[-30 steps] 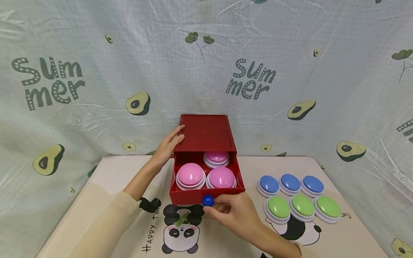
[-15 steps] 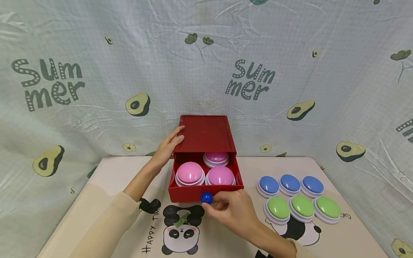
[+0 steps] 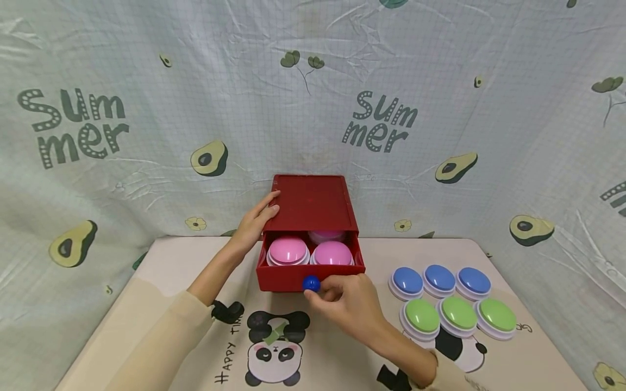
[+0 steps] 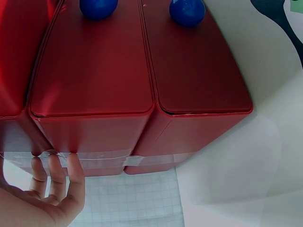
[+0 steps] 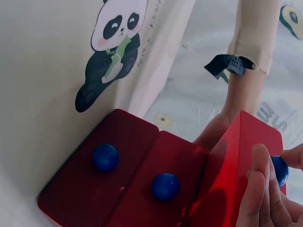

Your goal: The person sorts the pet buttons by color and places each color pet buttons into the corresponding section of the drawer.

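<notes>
A red drawer cabinet (image 3: 313, 203) stands against the back cloth, its top drawer (image 3: 281, 280) partly pulled out. Inside the drawer lie three pink domed buttons (image 3: 288, 251) on white bases; the rear one is half hidden under the cabinet top. My right hand (image 3: 351, 304) pinches the blue round knob (image 3: 311, 283) on the drawer front between thumb and fingers. Against the cabinet's left side rests my left hand (image 3: 254, 221), its fingers extended and fingertips touching the cabinet in the left wrist view. Two lower drawers show blue knobs (image 5: 105, 157) and are closed.
To the right on the table sit three blue domed buttons (image 3: 440, 278) and three green ones (image 3: 458, 312), all on white bases. The table (image 3: 191, 336) bears panda prints. A patterned cloth (image 3: 244, 108) hangs behind the cabinet.
The drawer has slid inward, away from me, with my right hand on its knob. The pink buttons moved back with it, the rear one now more covered. My left hand stayed put.
</notes>
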A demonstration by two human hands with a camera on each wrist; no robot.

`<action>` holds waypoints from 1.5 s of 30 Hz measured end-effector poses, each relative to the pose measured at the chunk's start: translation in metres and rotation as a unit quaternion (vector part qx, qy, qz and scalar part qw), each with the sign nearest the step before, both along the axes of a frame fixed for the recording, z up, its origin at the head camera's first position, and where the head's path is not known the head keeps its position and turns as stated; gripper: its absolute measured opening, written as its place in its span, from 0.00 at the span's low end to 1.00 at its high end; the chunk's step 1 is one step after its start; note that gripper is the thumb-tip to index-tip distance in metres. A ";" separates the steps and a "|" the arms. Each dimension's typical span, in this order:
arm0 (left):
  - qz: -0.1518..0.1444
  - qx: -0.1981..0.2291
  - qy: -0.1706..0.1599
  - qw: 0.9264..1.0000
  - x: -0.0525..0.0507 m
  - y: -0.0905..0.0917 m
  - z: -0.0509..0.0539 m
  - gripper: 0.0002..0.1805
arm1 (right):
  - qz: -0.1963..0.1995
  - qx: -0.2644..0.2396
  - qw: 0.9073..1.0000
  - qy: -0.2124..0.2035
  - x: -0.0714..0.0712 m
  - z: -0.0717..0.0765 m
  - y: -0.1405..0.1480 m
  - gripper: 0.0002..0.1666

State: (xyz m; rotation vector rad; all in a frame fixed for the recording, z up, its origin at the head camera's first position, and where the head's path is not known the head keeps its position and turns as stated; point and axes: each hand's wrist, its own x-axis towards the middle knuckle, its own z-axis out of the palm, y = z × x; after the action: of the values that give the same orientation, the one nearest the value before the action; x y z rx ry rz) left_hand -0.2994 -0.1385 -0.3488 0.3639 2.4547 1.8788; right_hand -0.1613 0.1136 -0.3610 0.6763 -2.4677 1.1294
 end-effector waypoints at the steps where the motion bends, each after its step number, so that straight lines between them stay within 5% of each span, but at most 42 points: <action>1: 0.001 0.001 -0.001 1.000 0.000 0.000 0.000 0.31 | -0.001 -0.001 1.000 -0.003 -0.001 0.000 0.000 0.09; 29: 0.001 -0.001 -0.019 1.000 0.003 0.000 0.001 0.32 | -0.023 -0.017 0.997 -0.070 -0.053 0.000 -0.013 0.13; 45: 0.003 0.010 -0.019 1.000 0.002 0.001 0.002 0.31 | -0.039 -0.010 0.996 -0.082 -0.067 0.004 -0.013 0.15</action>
State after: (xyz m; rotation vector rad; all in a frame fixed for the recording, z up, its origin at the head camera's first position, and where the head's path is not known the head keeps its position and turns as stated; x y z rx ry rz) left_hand -0.2978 -0.1373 -0.3469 0.3183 2.4185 1.8947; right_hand -0.2285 0.1009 -0.3565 0.4941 -2.5910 1.2217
